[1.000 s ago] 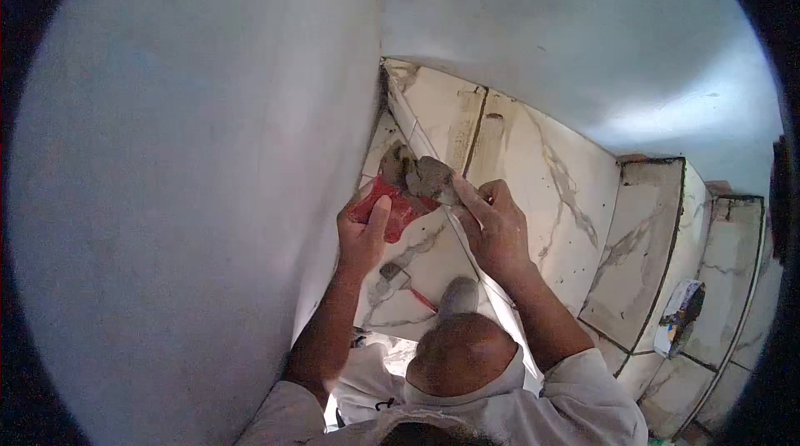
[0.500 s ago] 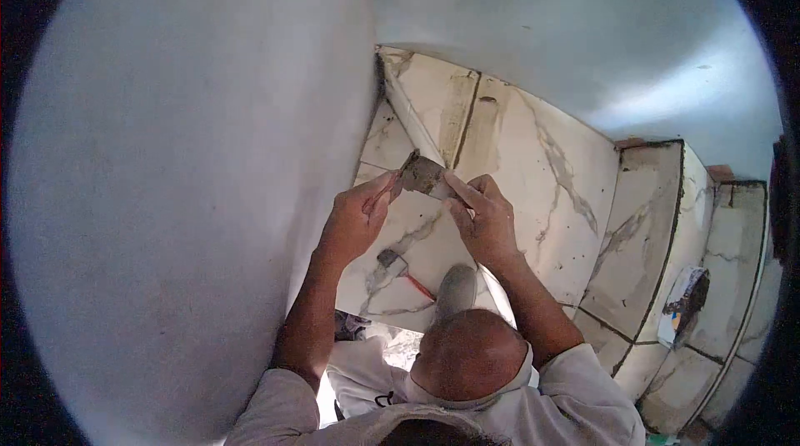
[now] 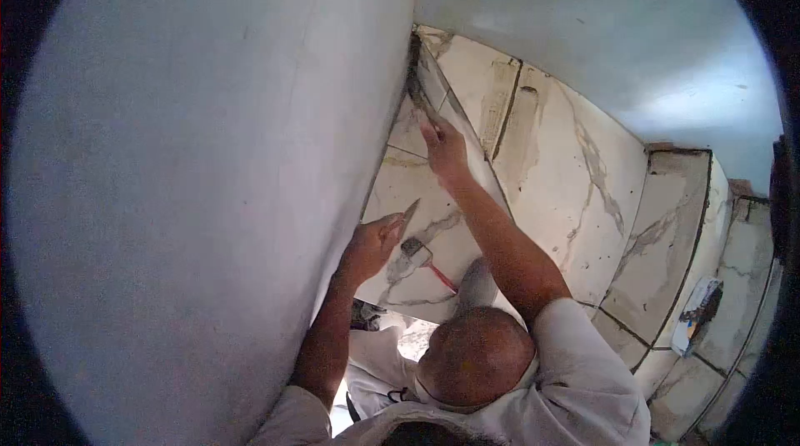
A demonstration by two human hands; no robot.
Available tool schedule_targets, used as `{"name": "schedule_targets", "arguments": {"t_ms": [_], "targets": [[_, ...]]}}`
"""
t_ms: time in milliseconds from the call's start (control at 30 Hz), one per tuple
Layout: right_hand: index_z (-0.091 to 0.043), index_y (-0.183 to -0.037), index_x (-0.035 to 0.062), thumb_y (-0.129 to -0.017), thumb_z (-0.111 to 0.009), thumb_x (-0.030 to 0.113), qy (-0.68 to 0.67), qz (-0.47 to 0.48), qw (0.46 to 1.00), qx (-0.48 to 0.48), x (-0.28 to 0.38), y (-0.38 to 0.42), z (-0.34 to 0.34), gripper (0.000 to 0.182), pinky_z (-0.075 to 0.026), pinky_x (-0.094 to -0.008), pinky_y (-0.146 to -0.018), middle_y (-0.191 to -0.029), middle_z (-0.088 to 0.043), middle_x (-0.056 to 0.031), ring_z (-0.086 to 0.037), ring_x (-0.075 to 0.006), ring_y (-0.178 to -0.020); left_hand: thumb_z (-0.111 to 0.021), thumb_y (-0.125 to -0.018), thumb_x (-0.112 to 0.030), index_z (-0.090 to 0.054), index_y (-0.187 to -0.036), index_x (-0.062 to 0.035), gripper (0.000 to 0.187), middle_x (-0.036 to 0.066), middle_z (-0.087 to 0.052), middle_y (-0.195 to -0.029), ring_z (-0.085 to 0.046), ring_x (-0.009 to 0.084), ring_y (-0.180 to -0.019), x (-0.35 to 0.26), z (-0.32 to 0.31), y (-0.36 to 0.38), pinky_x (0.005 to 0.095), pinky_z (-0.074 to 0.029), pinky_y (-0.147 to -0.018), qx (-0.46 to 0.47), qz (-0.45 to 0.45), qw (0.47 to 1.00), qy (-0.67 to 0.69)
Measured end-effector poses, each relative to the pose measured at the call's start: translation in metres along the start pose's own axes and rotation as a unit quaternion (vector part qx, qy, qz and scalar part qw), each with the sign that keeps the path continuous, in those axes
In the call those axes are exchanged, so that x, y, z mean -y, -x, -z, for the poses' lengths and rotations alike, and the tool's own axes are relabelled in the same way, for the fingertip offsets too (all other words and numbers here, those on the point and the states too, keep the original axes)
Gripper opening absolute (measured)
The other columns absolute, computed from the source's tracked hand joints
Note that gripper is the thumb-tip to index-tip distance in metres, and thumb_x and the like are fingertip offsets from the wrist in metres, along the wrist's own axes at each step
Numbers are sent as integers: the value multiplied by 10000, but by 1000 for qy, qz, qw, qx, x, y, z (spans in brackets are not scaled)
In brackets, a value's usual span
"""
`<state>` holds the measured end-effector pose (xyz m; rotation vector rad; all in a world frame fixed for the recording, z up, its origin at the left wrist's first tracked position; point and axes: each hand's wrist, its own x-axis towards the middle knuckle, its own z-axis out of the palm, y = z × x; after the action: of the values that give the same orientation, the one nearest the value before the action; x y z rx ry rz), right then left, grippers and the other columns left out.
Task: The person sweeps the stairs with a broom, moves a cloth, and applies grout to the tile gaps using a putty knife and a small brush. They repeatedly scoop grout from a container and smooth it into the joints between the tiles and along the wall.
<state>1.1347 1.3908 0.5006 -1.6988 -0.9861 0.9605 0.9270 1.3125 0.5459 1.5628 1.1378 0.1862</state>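
My left hand (image 3: 371, 248) is closed around a putty knife (image 3: 411, 212), its narrow blade seen almost edge-on and pointing up and right above the tiled step. Stretched further forward, my right hand (image 3: 444, 148) is at the corner where the marbled tile (image 3: 396, 183) meets the riser and the left wall. Its fingers are pressed together on a thin grey spreader (image 3: 423, 104), mostly hidden and hard to make out against the dark joint. Another scraper with a red handle (image 3: 443, 279) and a grey, smeared blade lies on the tile between my arms.
A smooth pale wall (image 3: 208, 179) runs along the left, and a blue-grey wall (image 3: 567, 21) stands at the back. Tiled steps (image 3: 658, 238) with dark joints turn to the right. On one rests a white object (image 3: 696, 317) smeared with dark paste. A person's head (image 3: 475, 358) shows below.
My hands have moved apart. The right one has carried the grey spreader forward to the corner by the wall, while the left has drawn back lower with the putty knife.
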Motion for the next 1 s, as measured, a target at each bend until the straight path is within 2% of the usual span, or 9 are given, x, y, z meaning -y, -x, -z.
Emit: {"name": "schedule_targets", "arguments": {"t_ms": [100, 200, 300, 400, 567, 667, 800, 867, 1000], "targets": [[-539, -1196, 21, -904, -552, 301, 74, 0, 996, -52, -20, -53, -30, 405, -455, -329, -794, -1045, -625, -128, -592, -221, -898, -529, -903, -315, -518, -1200, 35, 460, 180, -619, -1099, -604, 222, -1003, 6, -2, -1, 321, -464, -868, 5, -31, 997, 64], [-541, -1179, 19, -907, -535, 289, -205, -222, 953, -24, -23, -85, -50, 384, -459, -338, -755, -1047, -625, -153, -589, -247, -910, -524, -907, -328, -513, -1203, 43, 475, 167, -633, -1063, -609, 190, -961, 6, 4, 2, 309, -472, -844, -7, -15, 997, 72], [-532, -1176, 11, -905, -525, 266, -148, -106, 979, -87, -70, -129, -69, 371, -448, -347, -800, -1073, -617, -181, -580, -301, -970, -520, -913, -318, -514, -1202, 43, 462, 146, -640, -1036, -601, 153, -923, 3, 3, 5, 295, -475, -825, 28, 49, 990, 127], [-508, -1206, -3, -902, -527, 271, 121, 205, 958, -159, -132, -162, -78, 409, -430, -366, -873, -1144, -588, -186, -560, -342, -1027, -528, -913, -308, -518, -1193, 48, 453, 127, -645, -1015, -590, 128, -893, 18, -7, 2, 278, -480, -801, -2, -7, 988, 153], [-443, -1271, -25, -933, -439, 350, -54, 9, 995, -84, -17, -105, -61, 504, -330, -387, -1008, -1289, -457, -237, -428, -366, -1200, -521, -921, -258, -519, -1182, 61, 412, 138, -639, -1027, -599, 149, -907, 20, -6, -1, 281, -484, -811, -2, -31, 989, 145], [-431, -1278, -34, -940, -405, 383, 43, -44, 994, -91, -86, -148, -72, 536, -293, -392, -1032, -1308, -427, -255, -385, -353, -1239, -527, -919, -257, -519, -1184, 59, 413, 142, -631, -1049, -602, 170, -935, 15, -5, 1, 291, -488, -818, -9, -24, 991, 133], [-442, -1267, -39, -940, -406, 388, 297, 42, 952, -55, -129, -166, -74, 539, -289, -407, -1034, -1308, -432, -243, -405, -345, -1224, -538, -912, -278, -521, -1185, 59, 435, 145, -624, -1076, -601, 180, -953, 27, -9, 0, 291, -486, -821, 6, -1, 983, 182], [-426, -1278, -40, -944, -413, 334, -163, 116, 973, -114, -54, -123, -70, 502, -314, -391, -1017, -1299, -447, -229, -432, -352, -1187, -478, -895, -60, -488, -1235, 27, 351, 198, -606, -1114, -595, 202, -1020, 13, -3, 2, 302, -463, -877, 15, 16, 987, 157], [-473, -1210, -78, -948, -406, 290, 24, 79, 980, -180, -47, -112, -82, 456, -351, -400, -974, -1241, -499, -243, -474, -359, -1133, -553, -904, -256, -526, -1183, 51, 416, 143, -628, -1071, -597, 164, -952, 16, -3, 4, 284, -487, -822, -8, 0, 991, 137]]}}
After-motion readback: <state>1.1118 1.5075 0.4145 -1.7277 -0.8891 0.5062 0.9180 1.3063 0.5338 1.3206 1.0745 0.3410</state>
